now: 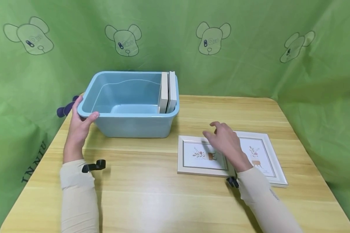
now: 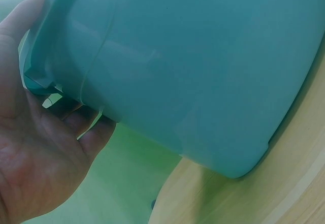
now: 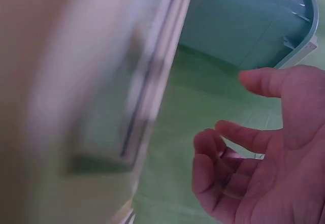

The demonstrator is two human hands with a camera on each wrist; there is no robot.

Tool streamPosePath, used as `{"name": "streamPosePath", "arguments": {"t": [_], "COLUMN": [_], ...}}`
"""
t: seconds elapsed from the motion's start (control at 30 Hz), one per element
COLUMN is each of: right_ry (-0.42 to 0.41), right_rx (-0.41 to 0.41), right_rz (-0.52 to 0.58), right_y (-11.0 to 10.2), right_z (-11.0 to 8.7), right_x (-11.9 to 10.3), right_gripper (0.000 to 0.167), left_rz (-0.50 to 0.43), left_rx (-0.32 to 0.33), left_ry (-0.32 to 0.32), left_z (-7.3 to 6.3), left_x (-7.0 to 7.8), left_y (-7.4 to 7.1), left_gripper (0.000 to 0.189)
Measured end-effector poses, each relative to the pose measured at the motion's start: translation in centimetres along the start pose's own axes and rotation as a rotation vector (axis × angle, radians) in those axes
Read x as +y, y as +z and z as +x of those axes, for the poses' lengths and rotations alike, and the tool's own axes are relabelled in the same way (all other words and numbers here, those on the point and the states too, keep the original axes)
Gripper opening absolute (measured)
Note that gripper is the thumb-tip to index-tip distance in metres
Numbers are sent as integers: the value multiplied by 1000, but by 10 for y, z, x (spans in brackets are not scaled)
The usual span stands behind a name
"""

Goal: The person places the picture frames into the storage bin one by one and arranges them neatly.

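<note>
At the left of a light-blue plastic tub (image 1: 131,127), my left hand (image 1: 79,129) grips the front left corner of the rim. The thumb lies over the rim and the fingers (image 2: 96,135) reach along the outer wall. Two pale picture frames (image 1: 167,92) stand on edge inside the tub's right end. My right hand (image 1: 226,140) hovers over two more frames on the table, its fingers loosely bent and holding nothing. Below it lie a cream picture frame (image 1: 196,155) with a plant print and a larger white picture frame (image 1: 258,155), partly covered by the forearm.
The wooden table (image 1: 145,187) has rounded back corners. Green fabric (image 1: 169,38) with bear-head drawings hangs behind it and at both sides. Each wrist wears a black mount (image 1: 94,165) over a beige sleeve.
</note>
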State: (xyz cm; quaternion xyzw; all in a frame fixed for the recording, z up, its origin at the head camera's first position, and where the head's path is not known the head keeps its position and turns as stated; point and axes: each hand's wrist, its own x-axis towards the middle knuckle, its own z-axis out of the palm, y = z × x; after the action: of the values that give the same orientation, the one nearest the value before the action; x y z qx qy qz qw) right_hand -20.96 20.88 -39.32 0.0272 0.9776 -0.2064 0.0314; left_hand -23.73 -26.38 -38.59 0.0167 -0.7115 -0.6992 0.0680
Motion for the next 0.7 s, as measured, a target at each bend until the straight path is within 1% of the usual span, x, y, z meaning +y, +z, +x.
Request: {"name": "streamPosePath", "arguments": {"t": [0.17,0.3,0.4,0.57,0.7], "right_ry": [30,56,68,60,49], "right_rx": [-25,-50,-65,-61,-60], "right_rz": [-90,-143,-162,-168,-172], "right_y": [6,8,10,12,13], "right_z": [-12,-18,-23,-30,-34], "right_x": [18,30,37,43,45], "right_gripper": [57,60,62,63,57], "left_rz": [-8,-15,-15,-27,-35], "left_rx": [1,-1,0,3,3], "left_ry": [7,12,12,25,26], "left_z": [0,1,1,0,0], "left_x": [-2,-3,-2,-1,-1], "left_y": [0,1,1,1,1], "left_gripper": [87,86,86,86,86]}}
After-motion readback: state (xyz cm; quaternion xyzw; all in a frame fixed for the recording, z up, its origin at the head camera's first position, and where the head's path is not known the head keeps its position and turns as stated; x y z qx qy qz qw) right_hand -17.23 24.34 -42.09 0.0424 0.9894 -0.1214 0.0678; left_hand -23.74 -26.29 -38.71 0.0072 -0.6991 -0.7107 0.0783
